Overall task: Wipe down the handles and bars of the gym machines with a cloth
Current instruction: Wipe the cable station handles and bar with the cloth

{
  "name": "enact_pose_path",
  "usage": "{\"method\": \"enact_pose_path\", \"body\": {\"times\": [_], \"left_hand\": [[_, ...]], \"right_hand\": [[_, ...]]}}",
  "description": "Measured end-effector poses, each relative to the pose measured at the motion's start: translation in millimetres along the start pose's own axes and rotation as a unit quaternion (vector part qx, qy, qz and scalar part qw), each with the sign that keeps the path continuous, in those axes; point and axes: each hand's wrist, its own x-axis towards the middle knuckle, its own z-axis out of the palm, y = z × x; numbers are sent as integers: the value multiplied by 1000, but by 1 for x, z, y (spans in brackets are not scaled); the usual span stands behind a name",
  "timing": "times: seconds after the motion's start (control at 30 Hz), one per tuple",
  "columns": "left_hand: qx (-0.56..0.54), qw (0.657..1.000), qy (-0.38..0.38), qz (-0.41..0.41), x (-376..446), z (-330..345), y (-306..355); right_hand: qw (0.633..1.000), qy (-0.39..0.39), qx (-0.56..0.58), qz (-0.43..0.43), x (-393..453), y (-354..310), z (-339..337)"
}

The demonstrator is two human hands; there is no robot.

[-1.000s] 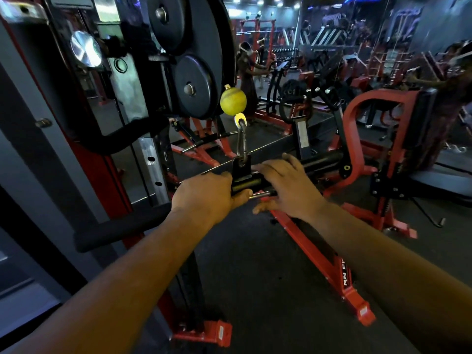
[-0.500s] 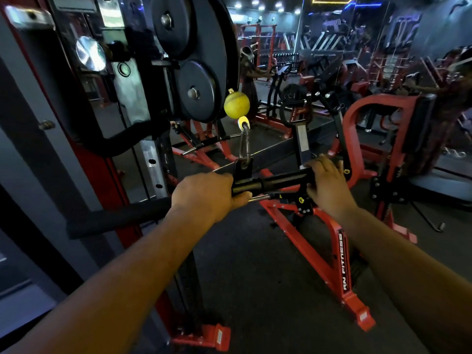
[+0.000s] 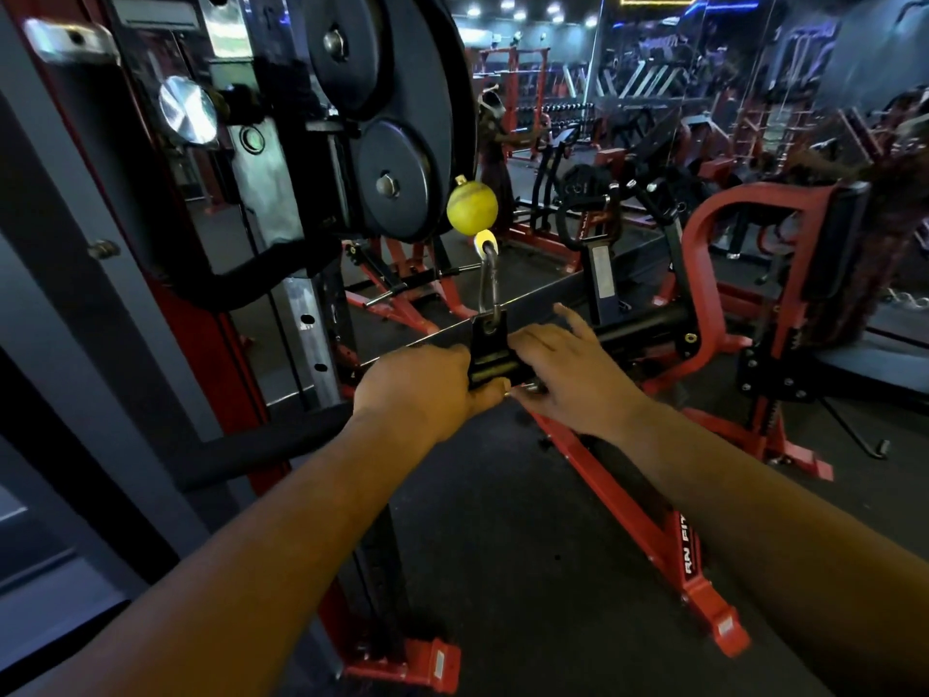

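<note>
A black cable-machine bar (image 3: 648, 324) hangs level from a steel carabiner (image 3: 488, 289) below a yellow ball stopper (image 3: 472, 207). Its padded left end (image 3: 261, 445) reaches toward the machine frame. My left hand (image 3: 422, 389) grips the bar just left of the black centre bracket (image 3: 487, 354). My right hand (image 3: 568, 374) rests on the bar right beside the bracket, fingers spread over the top and thumb below. No cloth shows in either hand; whatever lies under the palms is hidden.
Black weight plates and pulley housing (image 3: 397, 183) stand close at upper left. A red floor rail (image 3: 653, 535) runs under the bar, and a red machine frame (image 3: 704, 233) stands to the right. A person (image 3: 495, 143) stands far back among several more machines.
My right hand slid out to the bar's right end, then back to the centre bracket. My left hand kept its grip in place.
</note>
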Motion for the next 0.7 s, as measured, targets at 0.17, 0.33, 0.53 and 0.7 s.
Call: {"method": "enact_pose_path", "body": {"times": [0.17, 0.33, 0.53, 0.7], "left_hand": [[-8, 1000, 2, 1, -3, -4, 1], [-18, 1000, -5, 3, -5, -5, -6], [-23, 1000, -13, 9, -3, -3, -5], [-8, 1000, -5, 14, -3, -3, -10]], "right_hand": [[999, -25, -41, 12, -6, 47, -13], [990, -83, -88, 70, -25, 99, -23], [981, -64, -105, 150, -47, 124, -25], [979, 3, 1, 203, -82, 119, -28]]}}
